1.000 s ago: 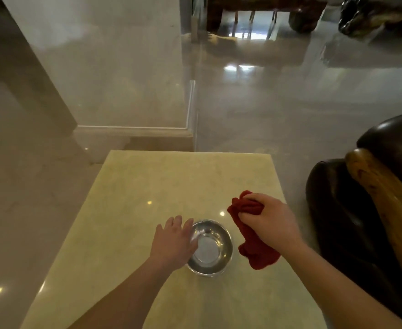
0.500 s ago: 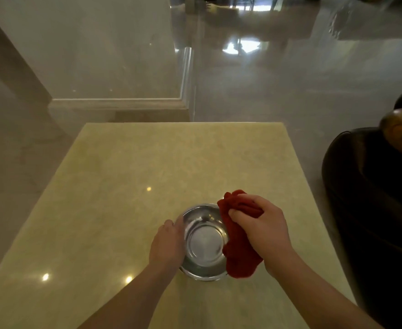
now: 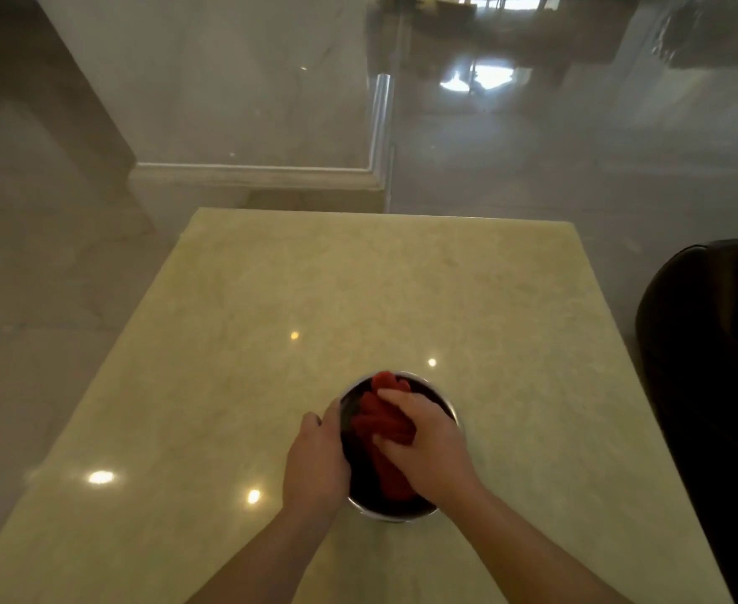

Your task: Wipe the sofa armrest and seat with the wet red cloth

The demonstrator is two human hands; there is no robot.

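Low in the frame, my left hand (image 3: 317,462) grips the bowl (image 3: 402,514) steady while my right hand (image 3: 428,442) clutches the cloth (image 3: 384,420) inside to soak it.

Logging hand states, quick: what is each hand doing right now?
Left hand: closed around the side of the metal bowl.
Right hand: closed on the red cloth, pressing it into the bowl.

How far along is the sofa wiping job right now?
Early. Nothing on the sofa looks wiped yet; it sits untouched at the right edge. In hand: the right hand presses the red cloth into the metal bowl on the table, while the left hand steadies the bowl's rim. Left: wiping the armrest and seat.
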